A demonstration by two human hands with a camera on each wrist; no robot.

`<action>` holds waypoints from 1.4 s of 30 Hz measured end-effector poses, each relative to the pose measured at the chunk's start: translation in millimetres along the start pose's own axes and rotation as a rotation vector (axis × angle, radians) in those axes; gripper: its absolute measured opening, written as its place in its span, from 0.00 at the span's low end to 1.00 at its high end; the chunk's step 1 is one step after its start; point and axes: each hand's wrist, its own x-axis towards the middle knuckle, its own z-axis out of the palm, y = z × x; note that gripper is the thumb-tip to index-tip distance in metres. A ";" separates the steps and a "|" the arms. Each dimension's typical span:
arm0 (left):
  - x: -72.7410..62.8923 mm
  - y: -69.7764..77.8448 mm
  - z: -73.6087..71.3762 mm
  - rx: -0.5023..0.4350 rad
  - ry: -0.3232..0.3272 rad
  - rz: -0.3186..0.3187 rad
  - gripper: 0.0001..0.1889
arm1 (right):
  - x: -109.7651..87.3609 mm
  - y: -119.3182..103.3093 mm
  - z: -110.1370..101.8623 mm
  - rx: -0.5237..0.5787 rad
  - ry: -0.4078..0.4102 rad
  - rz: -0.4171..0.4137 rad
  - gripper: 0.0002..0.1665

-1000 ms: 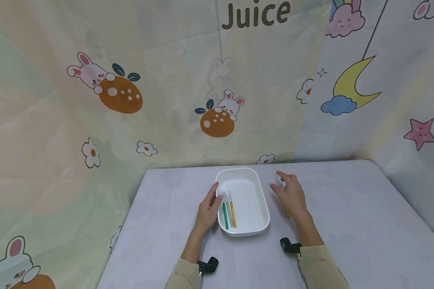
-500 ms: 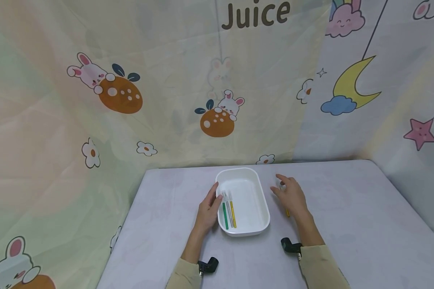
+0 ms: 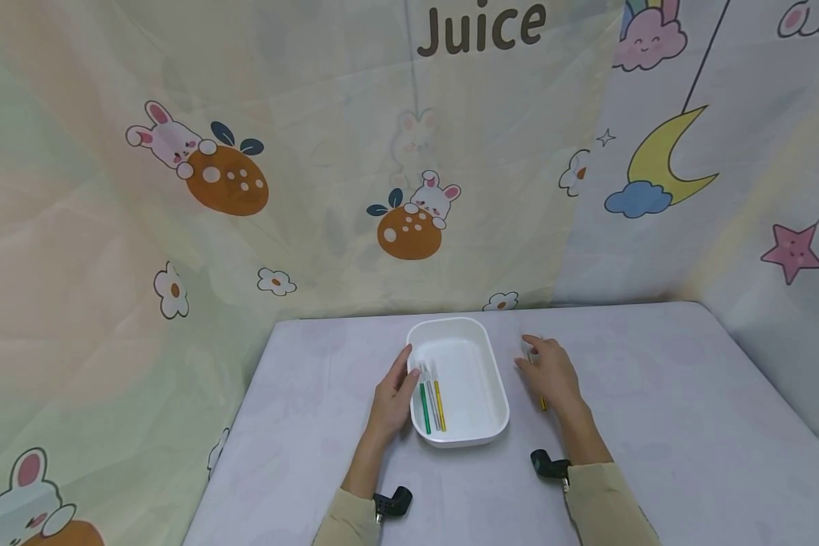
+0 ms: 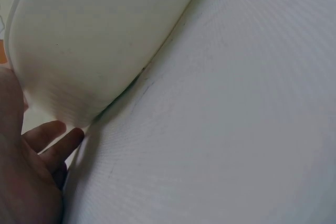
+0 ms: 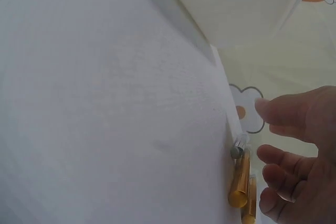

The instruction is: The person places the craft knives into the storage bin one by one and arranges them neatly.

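Note:
A white tray (image 3: 474, 379) stands on the table. My left hand (image 3: 390, 400) grips its left side, thumb at the rim and fingers along the outer wall; in the left wrist view the fingers (image 4: 63, 148) reach near the tray's base. Inside lie slim pen-like sticks with pale tips: one green (image 3: 425, 407), one silver (image 3: 432, 402), one yellow (image 3: 440, 406). My right hand (image 3: 553, 375) hovers right of the tray, fingers loosely bent, holding nothing. Close by its fingertips, two gold sticks (image 5: 239, 184) and a silver one (image 5: 238, 151) lie on the table, mostly hidden in the head view.
The table (image 3: 662, 394) has a white cover and reaches back to a printed cloth wall (image 3: 327, 189) with bunnies and flowers. Each wrist carries a small black camera, the left camera (image 3: 394, 500) and the right camera (image 3: 548, 464).
My right hand has moved slightly lower and towards me, its thumb and index finger drawing a little closer. My left hand and the tray have stayed put.

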 end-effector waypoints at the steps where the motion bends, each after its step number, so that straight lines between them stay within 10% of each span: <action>1: 0.1 -0.2 0.0 0.000 0.001 0.000 0.28 | 0.2 0.7 0.4 -0.003 0.001 0.001 0.34; 42: -1.7 1.2 -0.5 0.004 -0.001 -0.003 0.27 | -12.2 -14.5 -0.1 -0.179 -0.077 0.005 0.23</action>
